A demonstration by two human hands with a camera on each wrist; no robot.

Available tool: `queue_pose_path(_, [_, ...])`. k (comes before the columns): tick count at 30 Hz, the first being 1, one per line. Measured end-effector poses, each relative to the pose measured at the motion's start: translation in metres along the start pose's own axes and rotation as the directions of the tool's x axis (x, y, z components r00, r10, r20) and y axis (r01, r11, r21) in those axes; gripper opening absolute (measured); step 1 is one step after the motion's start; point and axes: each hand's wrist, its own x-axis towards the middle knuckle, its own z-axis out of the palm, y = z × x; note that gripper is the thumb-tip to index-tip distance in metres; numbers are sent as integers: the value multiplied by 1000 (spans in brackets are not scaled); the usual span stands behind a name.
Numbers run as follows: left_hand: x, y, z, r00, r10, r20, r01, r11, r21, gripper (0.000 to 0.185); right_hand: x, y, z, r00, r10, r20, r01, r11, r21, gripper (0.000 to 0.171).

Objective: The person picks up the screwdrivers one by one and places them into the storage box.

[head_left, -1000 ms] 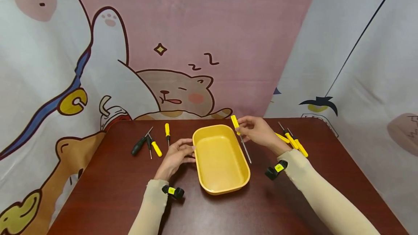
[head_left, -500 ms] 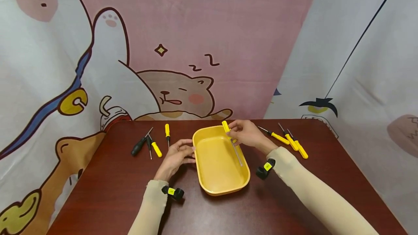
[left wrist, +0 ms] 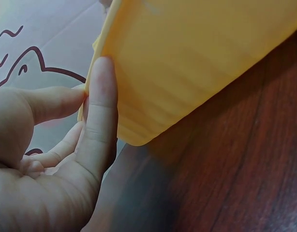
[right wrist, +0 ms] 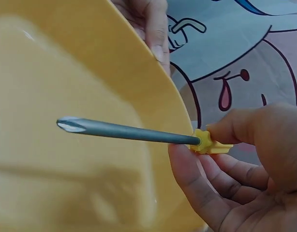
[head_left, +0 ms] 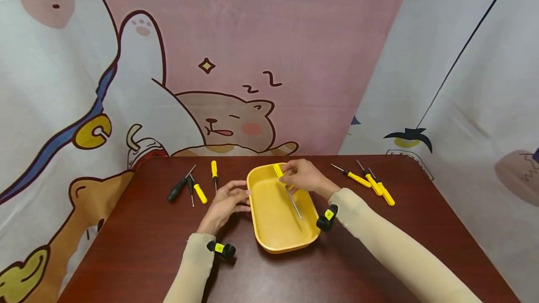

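My left hand (head_left: 226,204) pinches the left rim of a yellow rectangular tray (head_left: 271,230) between thumb and fingers. In the left wrist view, a finger lies along the tray's outer wall (left wrist: 187,53). Over the tray's far right part, my right hand (head_left: 306,177) holds a Phillips screwdriver (head_left: 291,196) by its yellow handle. The shaft slants down towards the near side, above the tray floor. Seen from the right wrist, the cross tip of the screwdriver (right wrist: 71,124) points away from the fingers, and the palm side hides part of the handle.
Left of the tray lie a black-handled screwdriver (head_left: 177,191), a yellow-handled one (head_left: 200,194), a small dark one (head_left: 192,191) and another yellow one (head_left: 214,170). Several yellow screwdrivers (head_left: 359,180) lie at the right. A patterned cloth (head_left: 252,36) hangs behind the brown table (head_left: 337,270).
My right hand has carried the screwdriver leftwards, from beside the tray's right rim to over its inside. My left hand stays at the left rim, and the tray keeps its place.
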Motion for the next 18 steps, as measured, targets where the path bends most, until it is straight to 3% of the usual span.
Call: queue_pose_path(18, [-2, 3, 0, 1000, -10, 20, 10, 1000, 4, 49, 14, -2, 49, 998, 38, 47, -37, 999, -14, 31])
